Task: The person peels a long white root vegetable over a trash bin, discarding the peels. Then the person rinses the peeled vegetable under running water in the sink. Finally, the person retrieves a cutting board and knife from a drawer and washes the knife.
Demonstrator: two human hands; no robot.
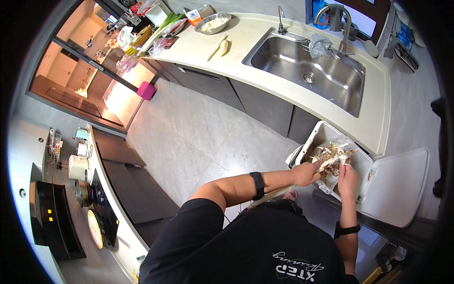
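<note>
Both my hands are over a white bin [363,162] standing in front of the counter. My left hand [306,173] is closed around a pale, slender vegetable [326,165] whose exact kind I cannot make out. My right hand [347,179] is at its other side, fingers pinched together; what they grip is too small to tell. Beneath and around the vegetable, a heap of brown and whitish peelings [338,154] fills part of the bin. The bin's white lid [399,187] is swung open to the right.
Two pale long vegetables [224,48] lie on the cream counter [255,35], near a metal bowl [213,23] of pale pieces. A steel sink [283,57] sits behind the bin. A pink stool [146,90] stands by the doorway, and a stove [108,208] is at the left.
</note>
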